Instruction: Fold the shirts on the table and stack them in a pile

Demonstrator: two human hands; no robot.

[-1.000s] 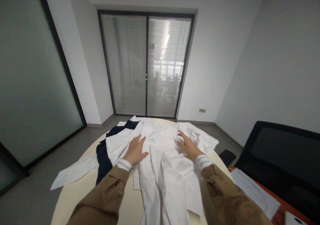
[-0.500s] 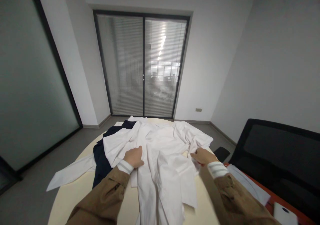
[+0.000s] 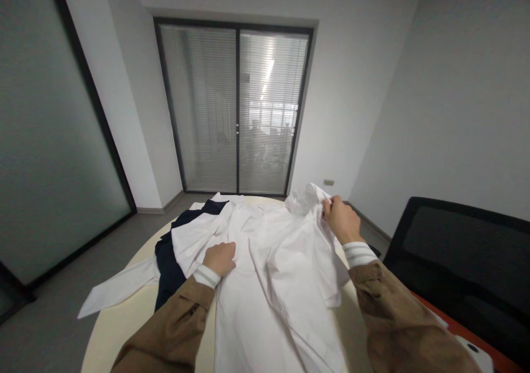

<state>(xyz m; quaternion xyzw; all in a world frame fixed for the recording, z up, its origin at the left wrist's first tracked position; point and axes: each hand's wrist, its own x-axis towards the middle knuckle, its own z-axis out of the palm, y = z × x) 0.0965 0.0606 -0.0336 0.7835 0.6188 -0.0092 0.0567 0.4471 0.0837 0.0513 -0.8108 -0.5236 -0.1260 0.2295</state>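
Note:
A white shirt point(image 3: 265, 284) lies spread across the round table, its lower part hanging toward me. My left hand point(image 3: 220, 258) is closed on the shirt's left side and rests low on the cloth; its fingertips are partly hidden. With my right hand point(image 3: 342, 218) I pinch the cloth at the shirt's right side and hold it raised above the table. A short sleeve point(image 3: 308, 199) bunches up beside those fingers. Under the shirt's left side, a dark navy garment point(image 3: 169, 262) shows, and a white strip of cloth point(image 3: 120, 285) extends past it over the table's left edge.
The cream round table point(image 3: 110, 329) carries the clothes. At the right stands a black mesh chair point(image 3: 459, 268), near a reddish surface point(image 3: 430, 309) with a white device point(image 3: 474, 353) on it. Glass doors with blinds point(image 3: 236, 108) are in the far wall.
My right hand has moved up and away from me, lifting the shirt's right side. The shirt front has spread wider and flatter to the right. My left hand has stayed in place.

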